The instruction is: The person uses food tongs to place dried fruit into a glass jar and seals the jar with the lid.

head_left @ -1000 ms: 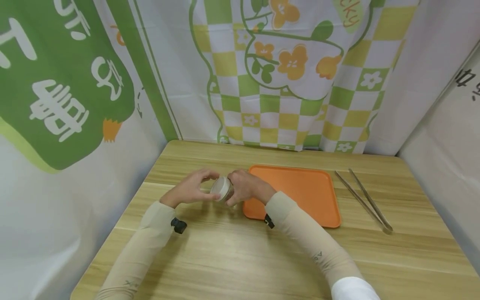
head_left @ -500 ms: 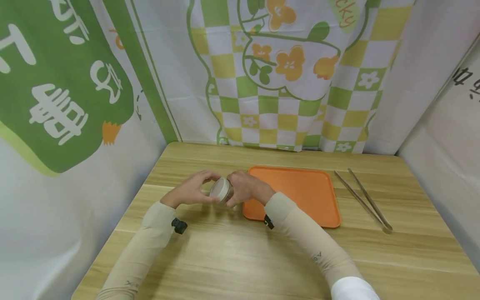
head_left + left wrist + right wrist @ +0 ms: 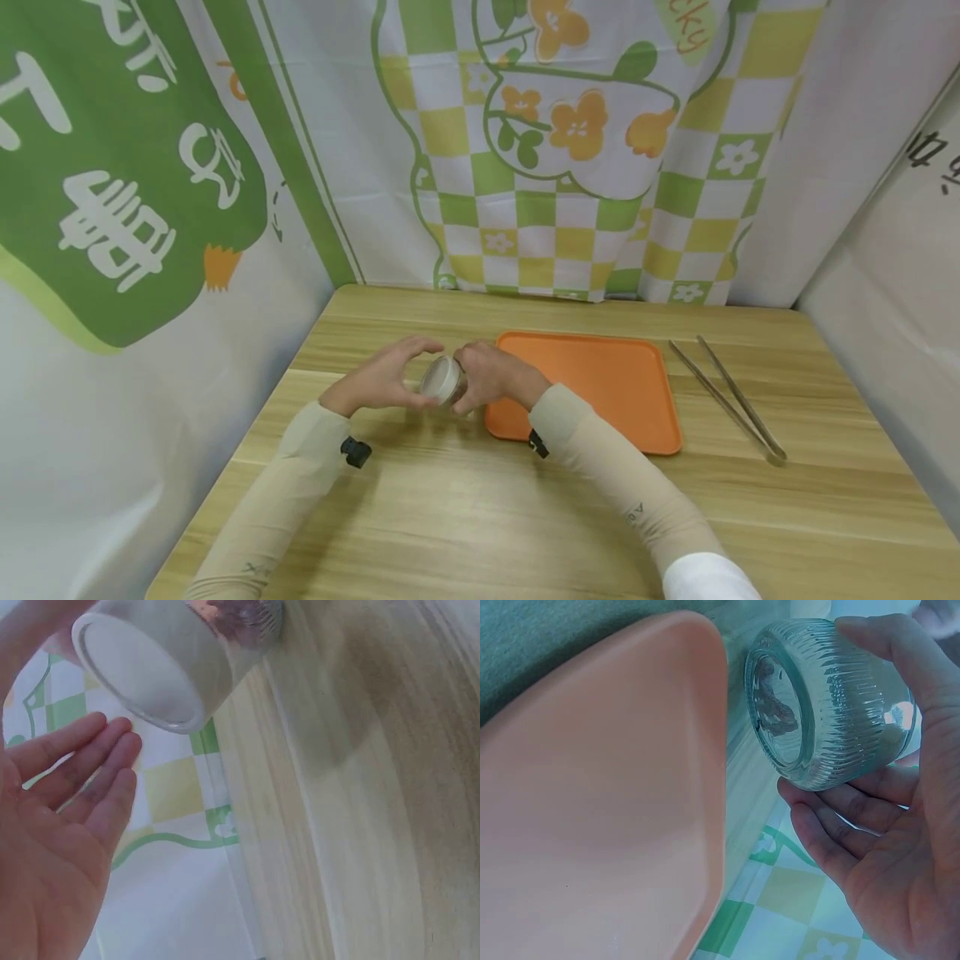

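My right hand (image 3: 491,372) holds a small glass jar (image 3: 847,705) with ribbed walls, tilted so that its white lid (image 3: 440,379) faces my left hand. Something brown shows through the glass base in the right wrist view. Thumb and fingers of that hand lie on opposite sides of the jar. My left hand (image 3: 378,379) is spread around the lid, its thumb right at the lid's near edge. The other left fingers (image 3: 97,757) stand apart from the lid, loosely extended in the left wrist view.
An orange tray (image 3: 600,383) lies just right of the jar, partly under my right wrist. Metal tongs (image 3: 772,452) rest on the wooden table (image 3: 465,517) to the right of the tray. A patterned curtain (image 3: 540,208) hangs behind the table.
The left fingers have lifted off the far edge of the lid and opened a little wider. The right hand and the jar stay nearly in place.
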A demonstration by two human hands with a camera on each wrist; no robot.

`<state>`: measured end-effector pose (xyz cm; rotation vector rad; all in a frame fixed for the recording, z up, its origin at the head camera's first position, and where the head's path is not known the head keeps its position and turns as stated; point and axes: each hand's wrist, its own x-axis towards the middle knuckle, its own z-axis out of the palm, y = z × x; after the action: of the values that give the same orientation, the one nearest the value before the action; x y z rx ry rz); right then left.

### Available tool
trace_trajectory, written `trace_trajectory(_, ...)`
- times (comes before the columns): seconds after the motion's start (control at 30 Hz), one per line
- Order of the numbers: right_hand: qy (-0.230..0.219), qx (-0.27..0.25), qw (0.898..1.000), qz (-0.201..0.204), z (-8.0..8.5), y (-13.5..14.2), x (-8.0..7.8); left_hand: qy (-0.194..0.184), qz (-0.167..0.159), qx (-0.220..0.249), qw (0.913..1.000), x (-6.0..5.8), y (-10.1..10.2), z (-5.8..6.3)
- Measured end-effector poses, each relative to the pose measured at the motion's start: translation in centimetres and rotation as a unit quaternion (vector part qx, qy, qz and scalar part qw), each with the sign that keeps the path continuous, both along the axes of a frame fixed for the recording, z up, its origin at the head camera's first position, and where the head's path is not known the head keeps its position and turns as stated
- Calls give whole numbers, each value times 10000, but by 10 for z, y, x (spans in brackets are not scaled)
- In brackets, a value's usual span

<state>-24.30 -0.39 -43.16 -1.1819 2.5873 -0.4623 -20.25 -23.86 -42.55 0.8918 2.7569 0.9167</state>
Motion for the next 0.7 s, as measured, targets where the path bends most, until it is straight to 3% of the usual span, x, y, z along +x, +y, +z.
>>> trace_trajectory(0.17, -4, 15, 10000, 16, 0, 0, -1, -250, 185, 153, 9994, -3, -1, 0)
trace_trajectory(0.47, 21, 8, 10000, 21, 0, 0, -1, -649, 169, 358, 9971, -7, 0, -9)
trace_trajectory(0.7, 0, -22, 10000, 40, 0, 1, 0, -667, 104, 451, 9967, -8, 0, -13)
